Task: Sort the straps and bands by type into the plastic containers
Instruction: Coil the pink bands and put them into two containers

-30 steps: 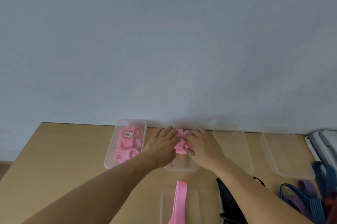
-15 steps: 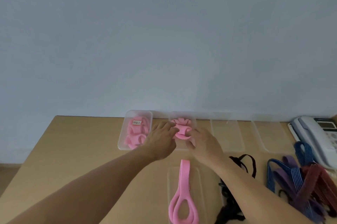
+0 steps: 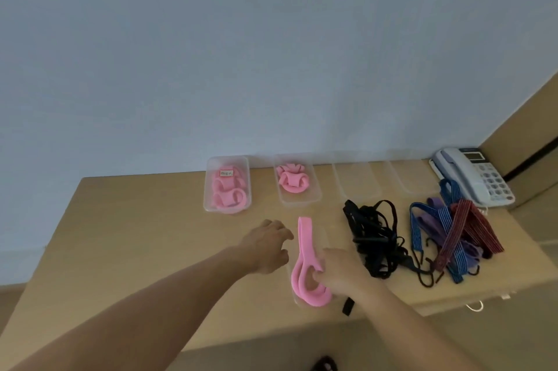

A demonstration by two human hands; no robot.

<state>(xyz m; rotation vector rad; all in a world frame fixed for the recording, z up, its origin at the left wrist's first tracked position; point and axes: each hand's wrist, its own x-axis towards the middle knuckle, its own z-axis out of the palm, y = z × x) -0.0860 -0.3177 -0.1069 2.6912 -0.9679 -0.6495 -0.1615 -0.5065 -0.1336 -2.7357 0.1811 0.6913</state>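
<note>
A long pink band [image 3: 304, 253] lies in a clear near container [image 3: 297, 299] at the table's front. My right hand [image 3: 339, 269] rests on the band's looped end, fingers closed over it. My left hand [image 3: 267, 242] hovers just left of the band, fingers apart, holding nothing. At the back, a labelled container [image 3: 227, 185] holds folded pink bands, and a second container [image 3: 297, 181] holds one folded pink bundle. Two empty clear containers [image 3: 356, 180] [image 3: 409, 175] stand to their right.
A tangle of black straps [image 3: 376, 239] lies right of my right hand. Blue, purple and dark red elastic straps [image 3: 453, 231] are piled further right. A white desk telephone [image 3: 472, 175] sits at the back right corner. The table's front edge runs just below the near container.
Both hands have drawn back from the second rear container, leaving the folded pink bundle in it, and come down to the long pink band. The view has tilted down.
</note>
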